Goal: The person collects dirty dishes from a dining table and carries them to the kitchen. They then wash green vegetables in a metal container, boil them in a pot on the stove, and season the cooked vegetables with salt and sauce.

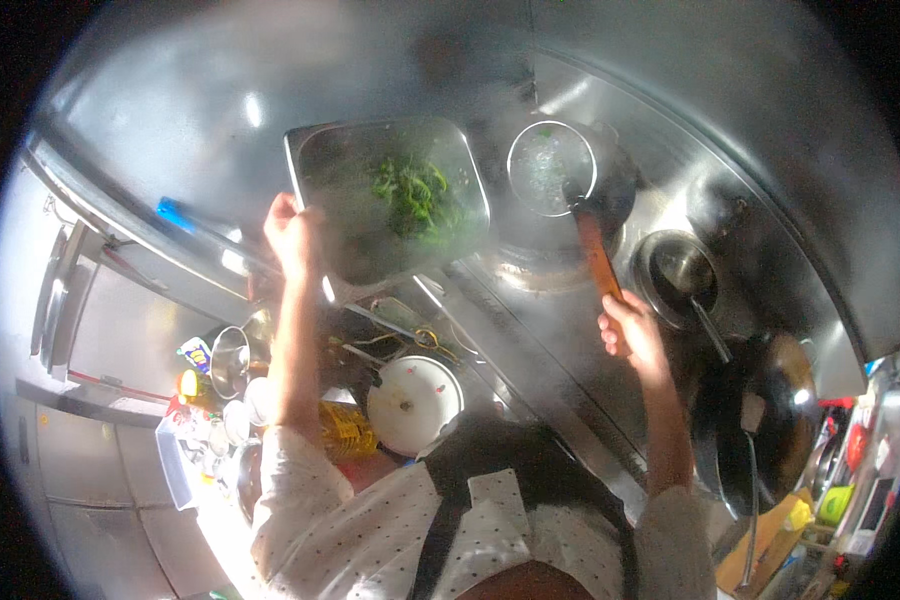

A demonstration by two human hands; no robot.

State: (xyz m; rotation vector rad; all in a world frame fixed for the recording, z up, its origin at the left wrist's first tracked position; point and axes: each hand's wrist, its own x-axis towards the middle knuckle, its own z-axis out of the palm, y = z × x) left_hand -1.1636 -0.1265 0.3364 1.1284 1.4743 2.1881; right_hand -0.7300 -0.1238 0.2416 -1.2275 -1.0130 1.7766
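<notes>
My left hand grips the left rim of a deep rectangular steel pan. Leafy green vegetables lie toward the middle and right of that pan, blurred by steam. In my right hand is the wooden handle of a round strainer. Its hoop hangs over a large pot on the stove, just right of the pan. A small green scrap shows near the hoop's far edge. Steam hides how deep the strainer sits and most of the pot's contents.
Right of the pot stands a smaller pot with a ladle in it. A dark wok holding a long-handled spatula is nearer me. A white round lid or plate and a yellow-labelled bottle lie below my left forearm. Steel wall panels rise behind.
</notes>
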